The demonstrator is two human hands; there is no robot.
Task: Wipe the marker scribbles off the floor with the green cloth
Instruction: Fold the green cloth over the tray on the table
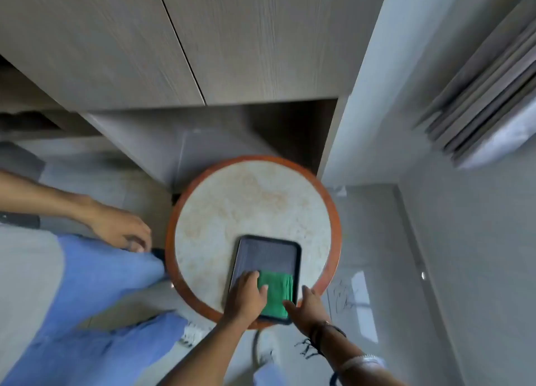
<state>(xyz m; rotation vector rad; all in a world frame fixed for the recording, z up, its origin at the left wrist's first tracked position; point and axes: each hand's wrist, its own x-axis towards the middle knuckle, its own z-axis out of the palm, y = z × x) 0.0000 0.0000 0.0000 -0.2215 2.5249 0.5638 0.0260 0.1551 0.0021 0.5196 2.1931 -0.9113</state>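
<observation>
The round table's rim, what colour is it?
Reddish-orange, ringing the round table's rim around a mottled cream stone-like top; seen in the head view, the only one.

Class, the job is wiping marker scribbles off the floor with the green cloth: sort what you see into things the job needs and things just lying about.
Needed:
green cloth
marker scribbles
left hand
right hand

Lying about:
black tray
round table
stacked boards
</observation>
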